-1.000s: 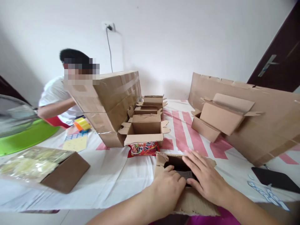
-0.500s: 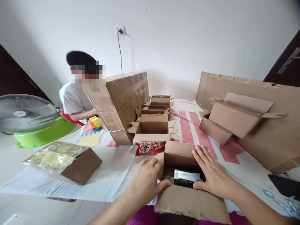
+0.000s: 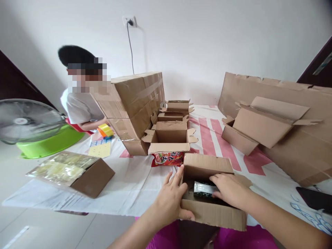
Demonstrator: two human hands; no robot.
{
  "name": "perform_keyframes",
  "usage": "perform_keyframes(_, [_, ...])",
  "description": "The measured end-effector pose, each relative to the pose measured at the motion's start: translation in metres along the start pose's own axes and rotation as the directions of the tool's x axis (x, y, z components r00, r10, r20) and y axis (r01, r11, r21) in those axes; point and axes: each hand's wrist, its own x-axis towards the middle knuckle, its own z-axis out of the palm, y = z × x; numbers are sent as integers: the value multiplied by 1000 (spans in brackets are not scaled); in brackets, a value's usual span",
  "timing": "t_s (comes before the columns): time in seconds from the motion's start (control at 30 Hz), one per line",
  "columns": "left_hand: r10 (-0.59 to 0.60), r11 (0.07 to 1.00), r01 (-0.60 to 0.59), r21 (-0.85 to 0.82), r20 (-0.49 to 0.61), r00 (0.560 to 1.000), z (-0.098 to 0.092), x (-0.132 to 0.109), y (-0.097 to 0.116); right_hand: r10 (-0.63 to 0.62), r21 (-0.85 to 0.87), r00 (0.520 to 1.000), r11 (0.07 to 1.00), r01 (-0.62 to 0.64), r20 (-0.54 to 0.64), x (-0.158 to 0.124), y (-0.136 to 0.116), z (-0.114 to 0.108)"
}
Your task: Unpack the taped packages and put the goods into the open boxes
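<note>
An opened cardboard box (image 3: 212,216) stands at the table's near edge, its front flap folded outward. My left hand (image 3: 172,199) holds its left side, fingers along the outer wall and thumb over the front flap. Inside lies a dark packet with a shiny silver label (image 3: 203,188). My right hand (image 3: 230,190) reaches into the box from the right, with thumb and fingers closed around the packet's right end. That end is hidden by the hand. Just beyond the box's back left corner lies a red printed food packet (image 3: 167,159).
A row of opened boxes (image 3: 169,136) runs back beside a taped stack (image 3: 135,103). More boxes (image 3: 261,124) lean against a cardboard sheet (image 3: 272,86) at right. A packed box (image 3: 95,178), tape dispenser (image 3: 105,130), fan (image 3: 28,119) and seated person (image 3: 80,107) are left.
My right hand has moved from the box's right rim inward onto the dark packet. My left hand has shifted along the left side. The front flap stands higher, and the view has tilted slightly.
</note>
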Motion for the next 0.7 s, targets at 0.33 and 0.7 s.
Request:
perform_keyframes(0.33, [-97,917,31,-398,-147,984,26,-12,0,-18,-16,997,1000,19,72,13,-4,4])
perform_keyframes(0.7, [-497,420,128,-899,-109,861,23,-53,-74,481,776,611,437,455,-629,-62,13,-64])
